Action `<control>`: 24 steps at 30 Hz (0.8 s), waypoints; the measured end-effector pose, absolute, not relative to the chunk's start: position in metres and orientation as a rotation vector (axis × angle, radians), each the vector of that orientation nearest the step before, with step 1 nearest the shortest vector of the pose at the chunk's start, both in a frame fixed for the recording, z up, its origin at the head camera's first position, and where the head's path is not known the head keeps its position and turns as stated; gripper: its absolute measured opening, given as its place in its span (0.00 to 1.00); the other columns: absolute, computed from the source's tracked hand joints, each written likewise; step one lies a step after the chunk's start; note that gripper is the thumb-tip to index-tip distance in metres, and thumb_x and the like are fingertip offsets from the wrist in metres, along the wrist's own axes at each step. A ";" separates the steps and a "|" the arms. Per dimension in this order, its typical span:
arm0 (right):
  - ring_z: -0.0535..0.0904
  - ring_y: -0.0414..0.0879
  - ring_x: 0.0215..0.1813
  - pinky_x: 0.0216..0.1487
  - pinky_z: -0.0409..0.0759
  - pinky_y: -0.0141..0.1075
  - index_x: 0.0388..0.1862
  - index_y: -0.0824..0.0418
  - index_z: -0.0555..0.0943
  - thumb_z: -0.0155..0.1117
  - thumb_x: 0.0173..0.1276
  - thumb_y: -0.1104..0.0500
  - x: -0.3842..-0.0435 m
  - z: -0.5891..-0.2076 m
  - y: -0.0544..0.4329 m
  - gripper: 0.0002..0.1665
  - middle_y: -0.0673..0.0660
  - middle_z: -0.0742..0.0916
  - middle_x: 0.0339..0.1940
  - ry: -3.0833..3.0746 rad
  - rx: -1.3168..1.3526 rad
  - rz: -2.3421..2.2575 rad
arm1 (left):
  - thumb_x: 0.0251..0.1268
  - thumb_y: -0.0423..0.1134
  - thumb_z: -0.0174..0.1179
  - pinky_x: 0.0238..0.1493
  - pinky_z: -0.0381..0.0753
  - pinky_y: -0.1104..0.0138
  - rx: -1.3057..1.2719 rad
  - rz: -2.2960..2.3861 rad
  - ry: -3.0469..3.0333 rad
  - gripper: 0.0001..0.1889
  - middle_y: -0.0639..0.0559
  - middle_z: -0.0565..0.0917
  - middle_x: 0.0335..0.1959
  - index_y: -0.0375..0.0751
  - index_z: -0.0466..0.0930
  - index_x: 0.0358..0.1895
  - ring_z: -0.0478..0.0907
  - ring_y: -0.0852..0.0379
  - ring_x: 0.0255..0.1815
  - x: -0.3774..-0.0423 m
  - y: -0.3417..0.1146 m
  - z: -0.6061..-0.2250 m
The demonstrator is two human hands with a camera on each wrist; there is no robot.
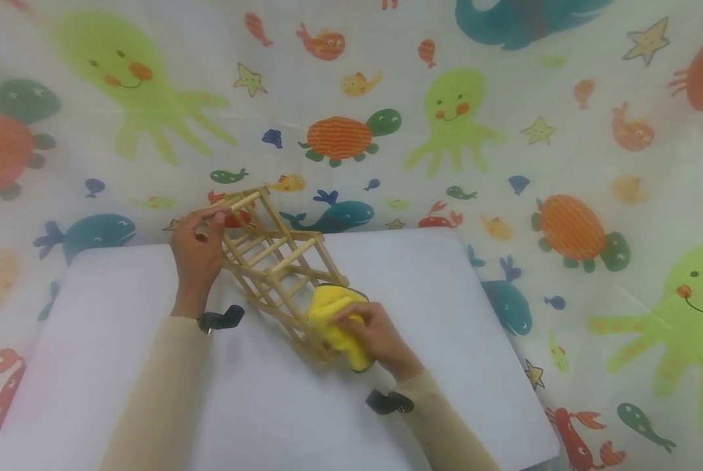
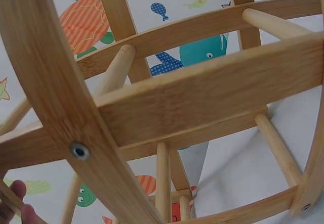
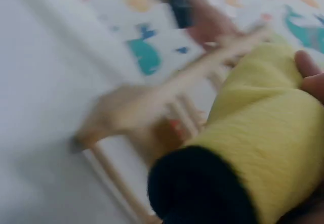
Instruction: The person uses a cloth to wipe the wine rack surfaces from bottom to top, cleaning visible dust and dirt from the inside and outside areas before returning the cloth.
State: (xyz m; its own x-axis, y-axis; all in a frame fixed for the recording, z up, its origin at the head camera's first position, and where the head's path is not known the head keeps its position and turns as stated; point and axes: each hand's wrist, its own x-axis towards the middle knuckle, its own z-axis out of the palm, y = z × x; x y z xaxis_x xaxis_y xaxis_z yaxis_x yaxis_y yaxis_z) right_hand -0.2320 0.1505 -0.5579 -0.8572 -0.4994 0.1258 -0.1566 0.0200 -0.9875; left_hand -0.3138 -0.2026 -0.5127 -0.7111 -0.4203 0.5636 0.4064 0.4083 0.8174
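A light wooden rack (image 1: 293, 257) of slats and round rods stands tilted over the table. My left hand (image 1: 200, 252) pinches a rod at its upper left end; in the left wrist view only the fingertips (image 2: 18, 188) show, at the lower left corner. A yellow cloth (image 1: 335, 306) with a dark edge is bunched in my right hand (image 1: 380, 337), against the rack's lower right end. The right wrist view shows the cloth (image 3: 258, 125) up close beside a blurred slat of the rack. Most of the right fingers are hidden by the cloth there.
A white table (image 1: 445, 366) lies under the rack. Behind it and along its right side hangs a white curtain (image 1: 210, 39) printed with sea animals, close to the rack's upper end. Each wrist wears a dark strap (image 1: 222, 318).
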 end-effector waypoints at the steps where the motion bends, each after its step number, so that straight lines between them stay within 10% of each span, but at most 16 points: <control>1: 0.85 0.47 0.50 0.51 0.88 0.39 0.48 0.59 0.90 0.63 0.79 0.64 -0.230 -0.561 0.147 0.09 0.59 0.91 0.52 2.087 -0.724 -1.883 | 0.78 0.44 0.65 0.37 0.68 0.74 0.015 -1.386 -1.916 0.11 0.52 0.92 0.51 0.45 0.92 0.52 0.77 0.70 0.49 -0.313 -0.202 -0.512; 11: 0.83 0.39 0.41 0.47 0.84 0.32 0.30 0.57 0.92 0.69 0.66 0.67 -0.220 -0.570 0.151 0.09 0.54 0.91 0.34 2.319 -0.736 -1.679 | 0.77 0.41 0.66 0.39 0.67 0.74 0.006 -1.341 -1.930 0.10 0.42 0.92 0.52 0.44 0.92 0.53 0.76 0.72 0.49 -0.307 -0.200 -0.511; 17: 0.87 0.40 0.41 0.43 0.90 0.37 0.36 0.65 0.90 0.66 0.71 0.69 -0.196 -0.563 0.149 0.08 0.64 0.93 0.40 2.139 -0.886 -1.835 | 0.77 0.44 0.66 0.38 0.68 0.75 0.027 -1.333 -1.980 0.12 0.60 0.92 0.53 0.45 0.91 0.54 0.76 0.74 0.51 -0.299 -0.205 -0.512; 24: 0.88 0.34 0.44 0.47 0.89 0.33 0.49 0.56 0.93 0.66 0.75 0.65 -0.182 -0.566 0.138 0.11 0.52 0.95 0.48 2.301 -1.007 -1.627 | 0.77 0.44 0.66 0.35 0.69 0.77 0.027 -1.299 -2.013 0.13 0.72 0.90 0.52 0.45 0.91 0.55 0.77 0.73 0.49 -0.291 -0.208 -0.510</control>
